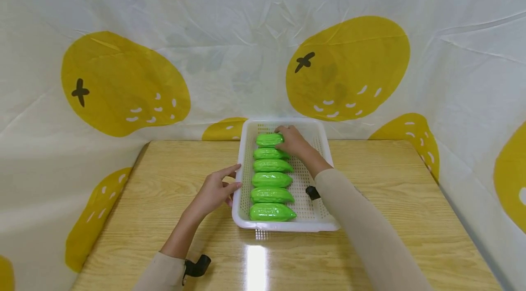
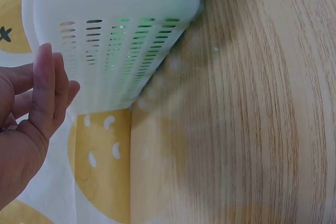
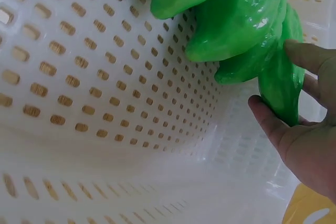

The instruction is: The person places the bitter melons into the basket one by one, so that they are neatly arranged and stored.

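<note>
A white perforated plastic basket (image 1: 287,226) stands on the wooden table, with several glossy green, pointed vegetables in a column along its left side. At the far end my right hand (image 1: 293,141) grips the tip end of the farthest green vegetable (image 1: 269,140). The right wrist view shows thumb and fingers on either side of that vegetable (image 3: 281,90), which lies against its neighbour. My left hand (image 1: 213,190) is at the basket's left rim, fingers nearly straight. In the left wrist view, the left hand (image 2: 39,108) is just outside the basket wall (image 2: 115,3).
The wooden table (image 1: 172,167) extends left and right of the basket. Behind it hangs a white cloth (image 1: 230,76) printed with yellow fruit. Each wrist bears a black camera mount; the left mount (image 1: 198,266) shows near the front.
</note>
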A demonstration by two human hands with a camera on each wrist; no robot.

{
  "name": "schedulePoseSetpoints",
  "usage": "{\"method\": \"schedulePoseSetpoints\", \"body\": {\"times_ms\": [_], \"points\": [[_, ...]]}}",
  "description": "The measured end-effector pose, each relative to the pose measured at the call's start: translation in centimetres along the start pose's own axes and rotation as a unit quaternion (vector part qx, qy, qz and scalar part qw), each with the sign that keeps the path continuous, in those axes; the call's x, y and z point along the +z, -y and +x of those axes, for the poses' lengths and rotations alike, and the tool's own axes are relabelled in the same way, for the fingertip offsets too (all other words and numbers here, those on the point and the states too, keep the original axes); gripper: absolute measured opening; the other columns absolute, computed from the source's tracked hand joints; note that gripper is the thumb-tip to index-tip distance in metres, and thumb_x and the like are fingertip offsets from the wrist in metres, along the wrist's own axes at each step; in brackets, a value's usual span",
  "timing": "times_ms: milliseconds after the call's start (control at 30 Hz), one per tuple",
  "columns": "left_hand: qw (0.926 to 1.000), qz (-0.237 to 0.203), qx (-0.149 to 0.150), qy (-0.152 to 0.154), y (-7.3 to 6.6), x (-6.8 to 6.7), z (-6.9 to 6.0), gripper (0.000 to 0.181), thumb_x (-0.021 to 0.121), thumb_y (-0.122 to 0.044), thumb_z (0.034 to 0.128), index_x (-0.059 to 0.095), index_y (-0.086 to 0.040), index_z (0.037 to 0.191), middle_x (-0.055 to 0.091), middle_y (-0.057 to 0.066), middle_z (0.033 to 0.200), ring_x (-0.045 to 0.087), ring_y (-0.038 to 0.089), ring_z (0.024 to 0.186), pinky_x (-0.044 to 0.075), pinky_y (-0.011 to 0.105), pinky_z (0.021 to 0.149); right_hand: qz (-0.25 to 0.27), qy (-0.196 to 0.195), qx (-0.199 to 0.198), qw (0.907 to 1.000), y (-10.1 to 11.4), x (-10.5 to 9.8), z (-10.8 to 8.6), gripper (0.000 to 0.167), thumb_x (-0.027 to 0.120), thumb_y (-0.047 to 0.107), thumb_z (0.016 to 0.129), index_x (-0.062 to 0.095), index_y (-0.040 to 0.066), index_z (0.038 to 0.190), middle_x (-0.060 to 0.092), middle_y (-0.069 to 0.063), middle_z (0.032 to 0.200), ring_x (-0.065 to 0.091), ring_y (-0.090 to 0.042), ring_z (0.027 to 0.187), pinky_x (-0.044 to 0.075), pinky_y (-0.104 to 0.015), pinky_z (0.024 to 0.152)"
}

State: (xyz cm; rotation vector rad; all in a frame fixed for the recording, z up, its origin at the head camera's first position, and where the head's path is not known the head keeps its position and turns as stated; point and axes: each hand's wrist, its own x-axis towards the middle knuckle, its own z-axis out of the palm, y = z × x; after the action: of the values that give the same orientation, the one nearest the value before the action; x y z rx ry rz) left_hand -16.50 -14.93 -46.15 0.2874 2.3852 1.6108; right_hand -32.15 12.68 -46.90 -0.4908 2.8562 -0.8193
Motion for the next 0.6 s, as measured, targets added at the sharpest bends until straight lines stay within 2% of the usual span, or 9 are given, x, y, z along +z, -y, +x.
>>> {"method": "schedulePoseSetpoints", "body": {"times_ms": [267,600], "points": [[1.0,0.001,0.005,0.002,0.1,-0.03,-0.1,0.058,0.068,-0.009,0.1007,0.047,-0.009,0.155,0.057,0.024,0.131,0.067,0.018,0.063,0.063,0.056,0.059,0.044,-0.007,0.011,0.9989,0.26,-0.19,-0.41,0.042,0.057,0.016,0.106,0.052,0.002,0.145,0.057,-0.025,0.142,0.051,-0.042,0.134,0.047,-0.055,0.115],[1.0,0.002,0.004,0.004,0.2,0.01,-0.13,0.059,0.068,-0.009,0.1005,0.047,-0.009,0.155,0.056,0.023,0.131,0.067,0.018,0.063,0.062,0.058,0.061,0.042,-0.016,0.039,0.9982,0.3,0.1,-0.39,0.037,0.058,0.018,0.106,0.056,0.003,0.14,0.058,-0.025,0.136,0.052,-0.04,0.13,0.049,-0.053,0.11]]}}
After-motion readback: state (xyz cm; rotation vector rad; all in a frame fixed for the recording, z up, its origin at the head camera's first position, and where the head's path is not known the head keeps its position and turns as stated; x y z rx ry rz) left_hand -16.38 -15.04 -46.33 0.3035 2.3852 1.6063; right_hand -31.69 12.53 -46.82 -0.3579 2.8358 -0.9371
